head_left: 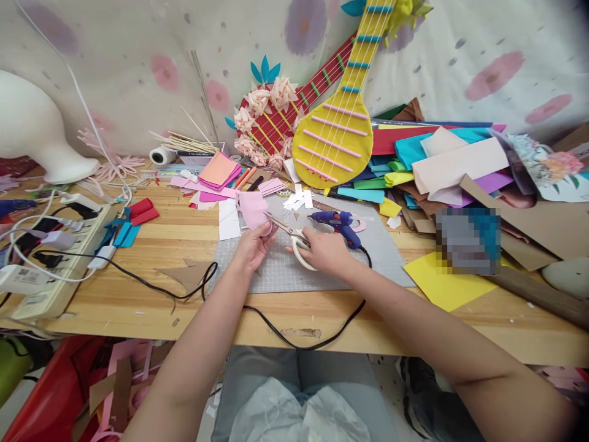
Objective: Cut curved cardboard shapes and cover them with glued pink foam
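My left hand (256,248) pinches a pink piece of paper or felt (253,209) by its lower edge. In my right hand (327,250) is a pair of scissors (300,252) with pale handles, its blades reaching left to the pink piece's edge. Both hands are over a grey cutting mat (285,279). Just beyond my right hand lies a blue glue gun (339,224) on the mat, its black cord looping toward the table's front edge. Small white strips (298,197) and a white sheet (229,220) lie behind my hands.
A yellow stringed-instrument craft (334,138) and a red one with flowers (276,120) lean on the back wall. Coloured sheets (460,162) are piled right. A power strip (69,264) with cables stands left, near a white foam head (41,129). A yellow sheet (444,282) lies front right.
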Tool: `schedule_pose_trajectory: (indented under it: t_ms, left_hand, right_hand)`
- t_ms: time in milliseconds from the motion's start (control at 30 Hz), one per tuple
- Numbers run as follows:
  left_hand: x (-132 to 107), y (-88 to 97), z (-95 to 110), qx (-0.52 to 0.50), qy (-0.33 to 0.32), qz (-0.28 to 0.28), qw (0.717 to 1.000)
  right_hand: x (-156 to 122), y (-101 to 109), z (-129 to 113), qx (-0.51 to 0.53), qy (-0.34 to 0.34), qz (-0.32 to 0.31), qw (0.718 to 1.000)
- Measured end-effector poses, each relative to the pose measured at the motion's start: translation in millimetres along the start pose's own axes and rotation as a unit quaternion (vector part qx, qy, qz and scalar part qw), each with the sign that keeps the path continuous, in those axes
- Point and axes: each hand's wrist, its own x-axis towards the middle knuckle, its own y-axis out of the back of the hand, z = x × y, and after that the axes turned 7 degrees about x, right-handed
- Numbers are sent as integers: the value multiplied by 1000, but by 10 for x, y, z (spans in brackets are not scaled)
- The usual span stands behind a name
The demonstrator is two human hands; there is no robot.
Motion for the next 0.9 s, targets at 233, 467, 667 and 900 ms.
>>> schedule_pose_trajectory:
  t_ms: [233, 467, 667, 900]
  left_hand:
    - [-16, -20, 12, -34, 21, 4, 999]
    - [-21, -24, 15, -39, 22, 5, 999]
    - [-16, -16, 15, -34, 33, 5, 999]
    - [-11, -21, 14, -32, 41, 14, 999]
  right_hand:
    - [12, -22, 40, -25, 11, 50, 998]
    - [24, -7, 74, -35, 19, 51, 998]
    - [38, 23, 105, -42, 21, 51, 998]
    - [26, 34, 98, -55, 17, 55, 997]
